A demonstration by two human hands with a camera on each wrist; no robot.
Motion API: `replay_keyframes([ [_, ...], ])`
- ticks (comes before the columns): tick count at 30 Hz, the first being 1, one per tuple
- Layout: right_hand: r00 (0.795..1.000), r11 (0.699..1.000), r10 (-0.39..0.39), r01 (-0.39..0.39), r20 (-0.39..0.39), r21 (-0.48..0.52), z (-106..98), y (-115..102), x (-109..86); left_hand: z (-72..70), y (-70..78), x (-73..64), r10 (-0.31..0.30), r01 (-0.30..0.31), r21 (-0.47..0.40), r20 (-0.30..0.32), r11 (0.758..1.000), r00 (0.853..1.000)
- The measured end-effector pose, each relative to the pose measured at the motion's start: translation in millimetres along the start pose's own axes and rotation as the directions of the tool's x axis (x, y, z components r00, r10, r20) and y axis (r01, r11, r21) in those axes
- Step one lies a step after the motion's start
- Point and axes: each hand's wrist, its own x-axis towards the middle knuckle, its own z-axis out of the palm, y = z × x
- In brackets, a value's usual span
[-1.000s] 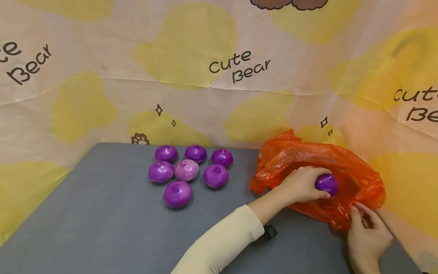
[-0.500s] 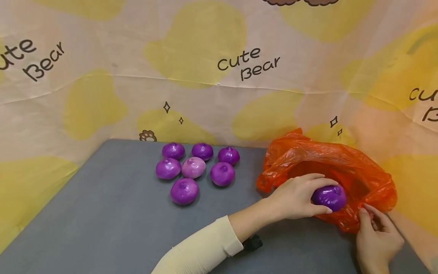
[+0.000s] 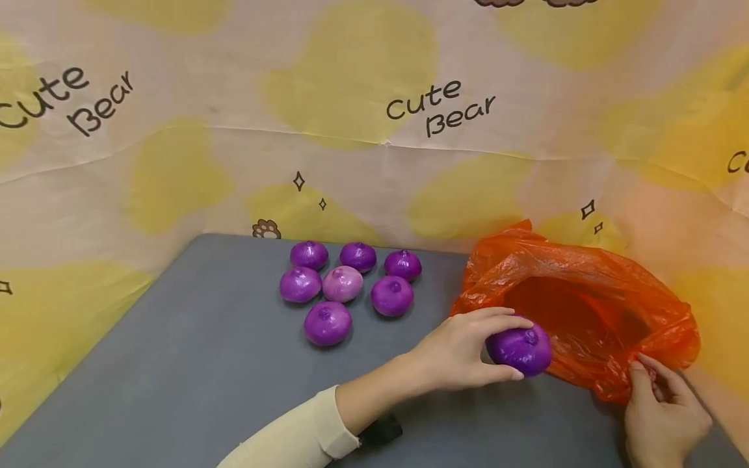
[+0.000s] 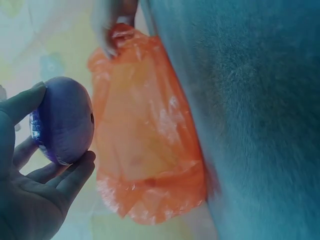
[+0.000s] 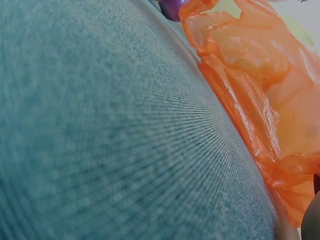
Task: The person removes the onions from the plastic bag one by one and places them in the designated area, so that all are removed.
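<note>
My left hand (image 3: 453, 354) holds a glossy purple onion (image 3: 523, 351) between thumb and fingers, in front of the orange plastic bag (image 3: 556, 263) and left of its mouth. The left wrist view shows this onion (image 4: 67, 120) in the fingers, with the bag (image 4: 145, 120) beyond it. At the bag's near right rim, my right hand (image 3: 667, 413) pinches the plastic and the mouth gapes toward me. Only a bit of the right hand (image 5: 312, 217) shows at the corner of the right wrist view, beside the bag (image 5: 250, 100).
Several more purple onions (image 3: 328, 323) sit grouped on the grey table (image 3: 205, 364) left of the bag, one of them paler (image 3: 342, 284). A patterned cloth wall (image 3: 351, 175) rises right behind the table and along its right side.
My left hand has drawn the onion out from the bag's mouth, leftward and toward me. The right hand keeps its pinch on the rim. The head view has turned slightly left.
</note>
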Motion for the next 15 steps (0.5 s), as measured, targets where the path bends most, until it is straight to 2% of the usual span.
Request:
replay_keyframes([
  [4, 0.999, 0.999, 0.039, -0.039, -0.018, 0.006, -3.0, 1.4, -0.4, -11.4, -1.0, -16.2, 0.000, 0.000, -0.006, -0.015, 1.000, 1.000],
  [9, 0.999, 0.999, 0.033, -0.033, -0.026, 0.011, -1.8, 2.4, -1.7, -24.6, -14.8, -41.8, -0.034, 0.033, -0.019, -0.047, 0.999, 0.998],
  [12, 0.999, 1.000, 0.026, -0.026, -0.026, -0.002, -1.3, 1.7, -1.9, -28.9, -25.9, -57.0, -0.097, 0.093, -0.059, -0.074, 0.994, 0.993],
  [15, 1.000, 1.000, 0.026, -0.026, -0.017, -0.005, -1.3, -0.4, -0.8, -30.1, -36.7, -68.3, -0.189, 0.176, -0.133, -0.097, 0.975, 0.977],
])
